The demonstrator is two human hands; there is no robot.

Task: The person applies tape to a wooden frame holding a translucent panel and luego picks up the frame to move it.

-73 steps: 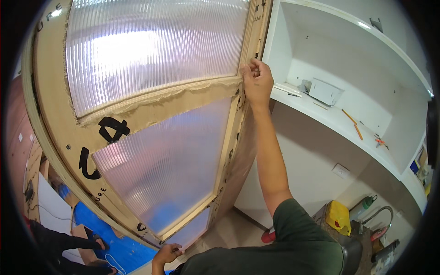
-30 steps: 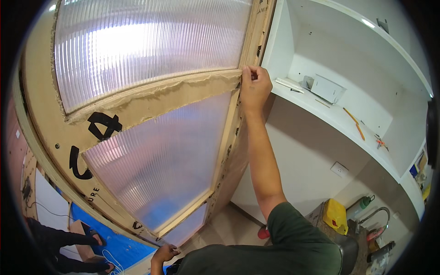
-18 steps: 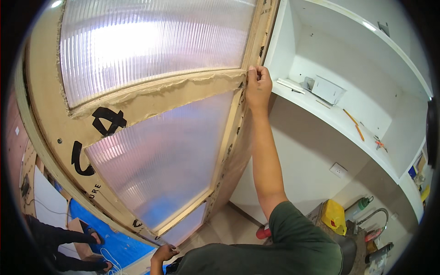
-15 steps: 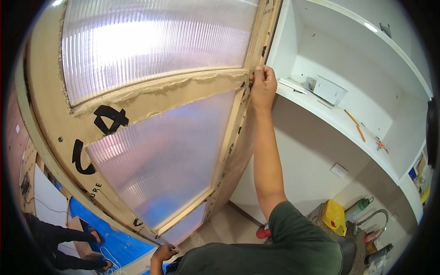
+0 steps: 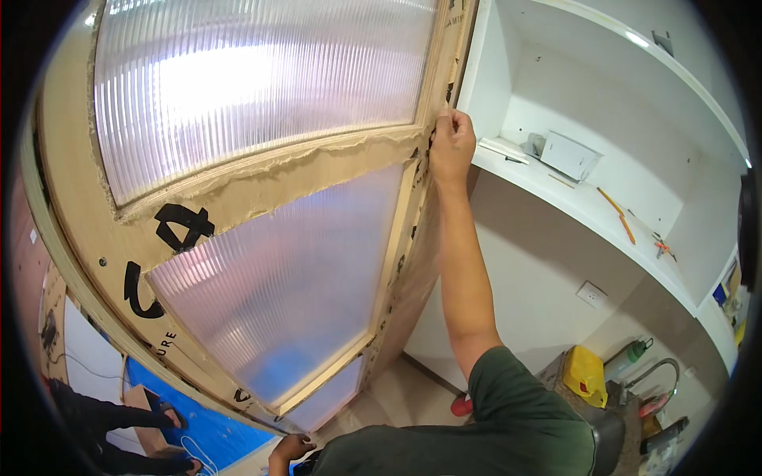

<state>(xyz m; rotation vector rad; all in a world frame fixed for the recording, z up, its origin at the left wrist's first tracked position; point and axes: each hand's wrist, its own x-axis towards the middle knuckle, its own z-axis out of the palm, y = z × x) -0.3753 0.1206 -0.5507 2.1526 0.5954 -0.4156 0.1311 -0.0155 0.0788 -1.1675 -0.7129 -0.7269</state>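
Note:
My right hand [image 5: 452, 149] is raised to the edge of a tall door panel [image 5: 103, 230], its fingers pinched against the brown paper covering on the frame. What lies between those fingertips is too small to make out. Torn, ragged paper borders the ribbed translucent panes [image 5: 294, 293], and big black letters mark the covering. Low at the bottom of the view, my left hand [image 5: 292, 448] is near my body with curled fingers, beside the door's lower end. Whatever it may hold is hidden.
White shelving [image 5: 587, 111] to the right holds a small white box [image 5: 569, 155], an orange strip [image 5: 617, 214] and small tools. Below are a yellow container [image 5: 586, 377], a green-capped bottle [image 5: 627, 358] and a curved faucet [image 5: 667, 369]. Another person's legs [image 5: 119, 416] show at lower left.
The door panel has shifted slightly left and down in the view. My right hand stays pinched at the frame's edge, and my left hand appears a little lower.

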